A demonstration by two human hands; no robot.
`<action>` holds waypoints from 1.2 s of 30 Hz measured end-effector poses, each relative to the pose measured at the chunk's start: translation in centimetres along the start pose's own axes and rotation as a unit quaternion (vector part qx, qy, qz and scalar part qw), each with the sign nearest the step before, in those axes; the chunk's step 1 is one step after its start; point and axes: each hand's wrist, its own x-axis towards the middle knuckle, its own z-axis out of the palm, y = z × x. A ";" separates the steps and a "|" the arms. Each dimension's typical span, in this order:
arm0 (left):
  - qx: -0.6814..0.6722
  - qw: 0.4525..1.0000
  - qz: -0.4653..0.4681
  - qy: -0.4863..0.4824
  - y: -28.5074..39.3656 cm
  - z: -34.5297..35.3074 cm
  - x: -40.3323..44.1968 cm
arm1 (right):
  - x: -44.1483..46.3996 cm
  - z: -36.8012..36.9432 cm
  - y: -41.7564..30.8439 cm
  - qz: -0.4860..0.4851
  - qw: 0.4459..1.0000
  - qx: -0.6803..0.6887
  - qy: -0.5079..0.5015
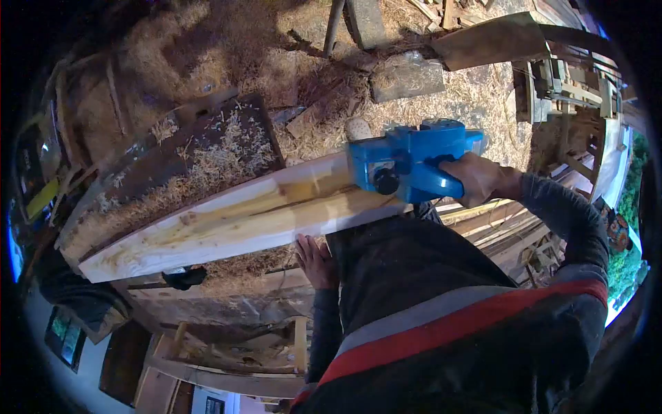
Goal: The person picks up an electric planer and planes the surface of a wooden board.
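Note:
My right hand (476,178) is wrapped round the rear handle of a blue electric hand planer (427,157). The planer sits on the right end of a long pale wooden plank (255,210) with yellow and brown streaks in its grain. Toward its left end the plank narrows. My left hand (317,262) rests against the plank's near edge, its fingers stretched out and gripping nothing. The planer's sole and the wood beneath it are hidden.
A dark board (227,138) strewn with shavings lies beyond the plank. Curled wood shavings (303,138) cover the ground. Stacked timber strips (493,224) lie at the right, below the planer. A wide plank (493,43) juts in at the upper right.

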 end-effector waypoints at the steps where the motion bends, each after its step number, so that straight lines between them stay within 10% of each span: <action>1: -0.002 1.000 -0.016 -0.001 -0.5 0.3 -0.1 | 0.9 0.3 -0.6 0.020 1.000 -0.016 -0.014; 36: -0.142 0.970 -0.169 0.099 -24.8 -6.1 -1.6 | 36.2 11.5 -37.5 -0.004 0.998 -0.028 -0.052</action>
